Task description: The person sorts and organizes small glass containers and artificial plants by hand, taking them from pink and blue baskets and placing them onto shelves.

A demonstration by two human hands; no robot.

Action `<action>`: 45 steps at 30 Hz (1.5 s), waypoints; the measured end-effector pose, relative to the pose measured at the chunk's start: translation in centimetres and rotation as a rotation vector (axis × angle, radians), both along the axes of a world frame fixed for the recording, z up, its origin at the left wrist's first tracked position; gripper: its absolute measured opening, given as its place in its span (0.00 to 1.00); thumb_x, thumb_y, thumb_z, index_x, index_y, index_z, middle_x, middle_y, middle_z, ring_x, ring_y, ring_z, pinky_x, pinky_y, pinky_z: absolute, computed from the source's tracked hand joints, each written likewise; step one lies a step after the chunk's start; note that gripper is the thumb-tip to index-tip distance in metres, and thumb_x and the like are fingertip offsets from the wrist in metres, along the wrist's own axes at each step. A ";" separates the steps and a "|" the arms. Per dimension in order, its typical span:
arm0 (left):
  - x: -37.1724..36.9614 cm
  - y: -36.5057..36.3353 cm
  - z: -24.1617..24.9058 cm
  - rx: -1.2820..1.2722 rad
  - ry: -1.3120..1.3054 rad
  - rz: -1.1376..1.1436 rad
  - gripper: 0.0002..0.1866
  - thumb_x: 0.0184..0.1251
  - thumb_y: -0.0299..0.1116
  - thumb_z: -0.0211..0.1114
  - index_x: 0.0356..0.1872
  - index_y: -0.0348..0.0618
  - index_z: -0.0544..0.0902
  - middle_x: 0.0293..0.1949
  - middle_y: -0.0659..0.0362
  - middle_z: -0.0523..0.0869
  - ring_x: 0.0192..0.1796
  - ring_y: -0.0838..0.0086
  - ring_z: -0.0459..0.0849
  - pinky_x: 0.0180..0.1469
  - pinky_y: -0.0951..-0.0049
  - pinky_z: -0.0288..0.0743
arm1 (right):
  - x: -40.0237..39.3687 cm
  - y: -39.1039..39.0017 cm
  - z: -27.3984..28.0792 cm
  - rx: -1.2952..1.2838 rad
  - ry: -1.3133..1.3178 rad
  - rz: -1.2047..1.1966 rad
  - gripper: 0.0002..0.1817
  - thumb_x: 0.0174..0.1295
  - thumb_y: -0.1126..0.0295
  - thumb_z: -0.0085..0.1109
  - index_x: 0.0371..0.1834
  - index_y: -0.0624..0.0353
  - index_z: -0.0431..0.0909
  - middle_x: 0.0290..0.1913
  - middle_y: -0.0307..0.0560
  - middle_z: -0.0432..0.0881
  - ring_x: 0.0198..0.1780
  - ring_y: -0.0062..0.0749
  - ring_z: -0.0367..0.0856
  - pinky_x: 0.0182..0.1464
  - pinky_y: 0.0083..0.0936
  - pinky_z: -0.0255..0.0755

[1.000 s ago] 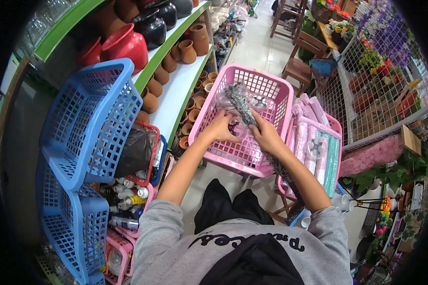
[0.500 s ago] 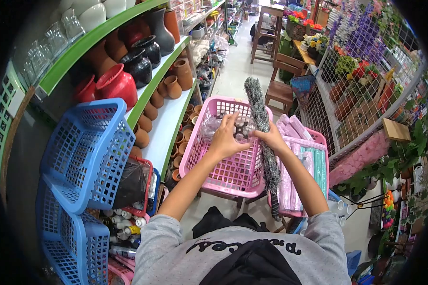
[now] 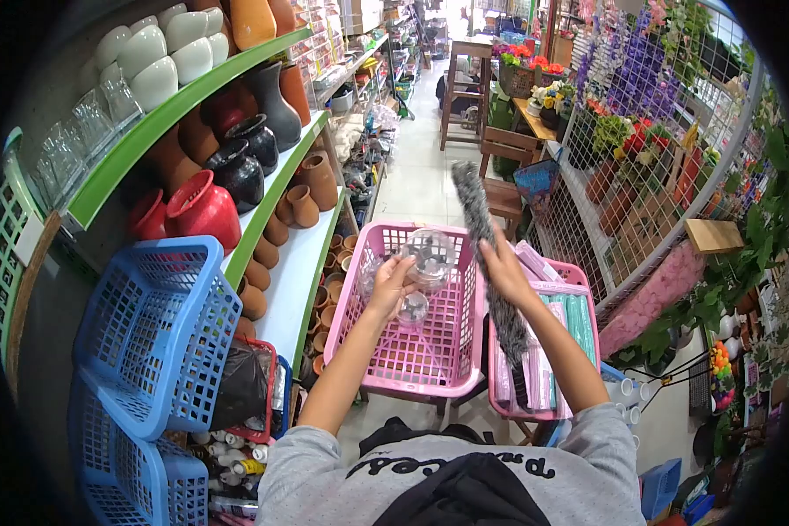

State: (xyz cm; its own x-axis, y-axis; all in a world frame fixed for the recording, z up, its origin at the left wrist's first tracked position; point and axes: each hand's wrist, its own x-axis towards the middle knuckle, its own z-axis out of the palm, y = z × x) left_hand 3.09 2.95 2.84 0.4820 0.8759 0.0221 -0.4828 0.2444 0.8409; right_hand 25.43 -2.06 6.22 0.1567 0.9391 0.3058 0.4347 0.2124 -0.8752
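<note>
Left hand (image 3: pixel 388 285): raised over the pink basket (image 3: pixel 430 373); fingers closed on a clear plastic globe (image 3: pixel 431 255), which is held above the basket's far-left corner.
Clear plastic globe: transparent, rounded, a dark fitting visible inside; held in the air, clear of the basket floor.
Second clear piece (image 3: pixel 413 308): smaller, seen just below the left hand, inside the basket outline; whether it is held or resting cannot be told.
Right hand (image 3: pixel 505 267): clenched around the grey duster (image 3: pixel 491 263) near its middle.
Grey duster: long, fuzzy, speckled grey; held nearly upright, upper end well above the basket's far edge, lower end hanging past the right edge of the pink basket and in front of the second basket.
Pink basket: lattice walls, floor mostly bare; stands in front of the person, just right of the shelving.
Second pink basket (image 3: pixel 585 289): touching or just beside the first on its right; pink and teal wrapped rolls (image 3: pixel 574 316) lie in it lengthwise.
Shelves (image 3: pixel 202 88): green-edged, at left; clay pots (image 3: pixel 302 206), a red vase (image 3: pixel 202 210) and dark vases (image 3: pixel 237 171) are carried.
Blue baskets (image 3: pixel 153 333): stacked tilted at lower left.
</note>
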 end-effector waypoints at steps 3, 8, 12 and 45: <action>-0.1 1.0 -1.6 -0.013 0.049 0.132 0.08 0.71 0.36 0.55 0.43 0.44 0.73 0.40 0.57 0.84 0.39 0.72 0.86 0.43 0.71 0.83 | -3.2 -4.4 1.7 -0.083 -0.409 0.215 0.32 0.64 0.70 0.47 0.73 0.50 0.53 0.54 0.69 0.74 0.56 0.52 0.76 0.59 0.37 0.66; -0.5 -0.7 -2.4 0.045 0.039 0.225 0.11 0.70 0.34 0.54 0.48 0.42 0.70 0.40 0.56 0.83 0.40 0.71 0.86 0.43 0.70 0.84 | -2.6 -2.7 1.3 -0.351 -0.476 -0.028 0.32 0.62 0.74 0.48 0.71 0.43 0.58 0.44 0.69 0.78 0.43 0.53 0.82 0.50 0.39 0.73; -1.3 0.3 -3.6 0.060 0.082 0.255 0.12 0.70 0.35 0.55 0.49 0.41 0.69 0.41 0.55 0.83 0.40 0.71 0.86 0.43 0.70 0.84 | -3.7 -3.9 -0.7 -0.028 -0.357 0.085 0.33 0.61 0.75 0.47 0.71 0.38 0.58 0.50 0.64 0.78 0.44 0.51 0.82 0.49 0.40 0.74; 0.2 -1.4 -2.0 0.067 -0.018 0.209 0.17 0.68 0.32 0.59 0.54 0.40 0.67 0.42 0.57 0.82 0.43 0.71 0.85 0.45 0.71 0.84 | -4.7 -6.2 -0.9 0.108 -0.428 0.228 0.35 0.56 0.81 0.49 0.70 0.47 0.60 0.34 0.66 0.79 0.37 0.59 0.80 0.42 0.43 0.73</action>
